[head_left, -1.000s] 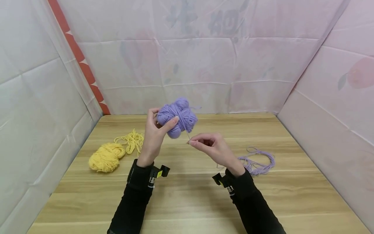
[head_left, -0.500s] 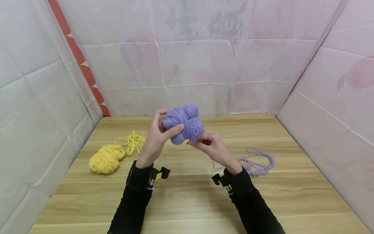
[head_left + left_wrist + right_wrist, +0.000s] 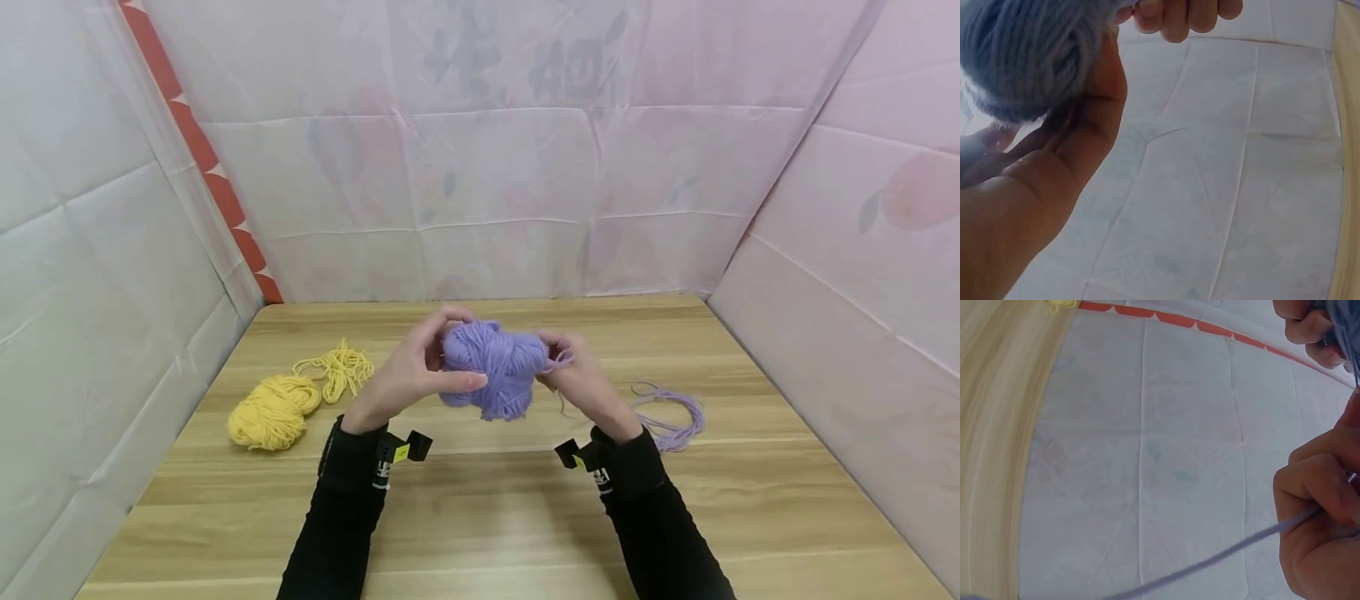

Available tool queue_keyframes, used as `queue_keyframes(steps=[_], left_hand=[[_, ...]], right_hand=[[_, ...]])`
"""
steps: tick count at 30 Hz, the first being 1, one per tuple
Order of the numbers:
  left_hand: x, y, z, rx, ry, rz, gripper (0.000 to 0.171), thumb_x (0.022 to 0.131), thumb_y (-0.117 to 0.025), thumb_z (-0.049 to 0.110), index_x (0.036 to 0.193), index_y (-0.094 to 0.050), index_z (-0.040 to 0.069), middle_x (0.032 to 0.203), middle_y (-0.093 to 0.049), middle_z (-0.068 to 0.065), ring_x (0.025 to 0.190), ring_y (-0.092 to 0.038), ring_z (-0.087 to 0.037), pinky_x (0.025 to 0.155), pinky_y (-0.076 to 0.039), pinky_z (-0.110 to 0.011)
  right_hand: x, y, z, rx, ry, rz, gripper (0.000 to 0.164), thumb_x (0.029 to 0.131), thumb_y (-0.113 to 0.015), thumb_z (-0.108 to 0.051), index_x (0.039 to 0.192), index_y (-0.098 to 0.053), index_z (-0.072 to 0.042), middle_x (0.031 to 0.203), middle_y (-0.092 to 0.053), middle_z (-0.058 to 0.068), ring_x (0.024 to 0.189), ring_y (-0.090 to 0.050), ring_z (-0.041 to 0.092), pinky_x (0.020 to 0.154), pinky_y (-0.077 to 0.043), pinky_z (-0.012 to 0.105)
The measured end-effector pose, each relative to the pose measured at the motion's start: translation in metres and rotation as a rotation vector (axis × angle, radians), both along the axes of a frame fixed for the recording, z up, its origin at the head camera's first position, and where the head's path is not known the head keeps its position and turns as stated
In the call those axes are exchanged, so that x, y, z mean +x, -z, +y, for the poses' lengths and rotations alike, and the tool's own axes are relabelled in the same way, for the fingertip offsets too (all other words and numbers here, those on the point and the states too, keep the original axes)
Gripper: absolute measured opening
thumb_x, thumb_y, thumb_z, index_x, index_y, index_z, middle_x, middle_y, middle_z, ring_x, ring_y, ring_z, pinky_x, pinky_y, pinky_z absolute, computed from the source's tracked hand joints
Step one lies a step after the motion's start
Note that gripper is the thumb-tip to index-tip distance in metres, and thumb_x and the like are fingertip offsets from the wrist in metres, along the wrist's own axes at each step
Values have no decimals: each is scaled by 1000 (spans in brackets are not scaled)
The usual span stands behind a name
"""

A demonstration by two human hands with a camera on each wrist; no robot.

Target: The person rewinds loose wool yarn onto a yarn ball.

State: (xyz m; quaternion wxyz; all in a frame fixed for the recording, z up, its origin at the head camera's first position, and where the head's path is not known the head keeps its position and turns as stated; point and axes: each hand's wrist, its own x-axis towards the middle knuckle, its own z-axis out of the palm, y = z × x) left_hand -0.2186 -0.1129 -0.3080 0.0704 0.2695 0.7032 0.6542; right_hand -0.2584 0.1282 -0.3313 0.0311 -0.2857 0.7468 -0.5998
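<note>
over the table (image 3: 480, 525): the purple yarn ball (image 3: 497, 367), held up in the air.
left hand (image 3: 408, 371): your grip is clamped on the ball, thumb (image 3: 459, 382) across its near side.
right hand (image 3: 583, 382): you have it curled round a purple strand (image 3: 1210, 560), beside the ball's right end.
purple coil (image 3: 681, 437): on the table, near your right sleeve (image 3: 633, 471).
yellow yarn (image 3: 272, 414): on the table, left of your left hand, loose yellow strands (image 3: 343, 371) beside it.

Both forearms (image 3: 330, 525) slant inward toward the far edge of the table (image 3: 480, 533). The left hand (image 3: 408, 372) curls its fingers, thumb stretched rightward in front; the right hand (image 3: 587, 385), near but not touching it, bends its fingers in.
</note>
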Motion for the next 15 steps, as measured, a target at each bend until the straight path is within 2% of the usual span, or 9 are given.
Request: queue_keyframes(steps=[2, 5, 8, 12, 15], left_hand=[[0, 0, 0, -58, 8, 22, 56, 80, -76, 11, 126, -46, 21, 129, -55, -9, 110, -60, -28, 88, -56, -43], [-2, 1, -1, -124, 15, 58, 55, 80, -77, 14, 126, -48, 23, 127, -53, -7, 109, -58, -27, 89, -55, -42], [-3, 3, -2, -174, 21, 79, 54, 80, -78, 16, 125, -49, 26, 126, -52, -4, 109, -58, -25, 87, -55, -41], [-6, 5, -2, -238, -8, 105, 54, 80, -78, 18, 125, -50, 29, 126, -54, -1, 108, -58, -23, 86, -55, -38], [-9, 7, -1, -267, -57, 125, 55, 78, -80, 19, 124, -51, 27, 124, -56, -3, 106, -58, -23, 83, -55, -36]], right_hand=[[0, -1, -1, -2, 17, -1, 17, 86, -49, 6, 81, -60, -5, 62, -50, -7, 50, -41, 5, 43, -35, 22], [0, -3, -2, -6, 61, -17, 12, 93, -56, -5, 83, -62, -6, 68, -54, -7, 53, -42, 5, 44, -36, 23], [1, -4, -3, -43, 88, -30, 19, 96, -59, -18, 85, -59, -3, 66, -50, -6, 53, -41, 5, 44, -35, 23], [5, -5, -3, -123, 84, -21, 21, 97, -58, -18, 88, -58, 1, 60, -42, -5, 51, -37, 7, 44, -31, 23], [9, -7, -3, -154, 78, 9, 17, 97, -58, -15, 90, -60, 0, 59, -43, -6, 49, -36, 6, 43, -30, 26]])
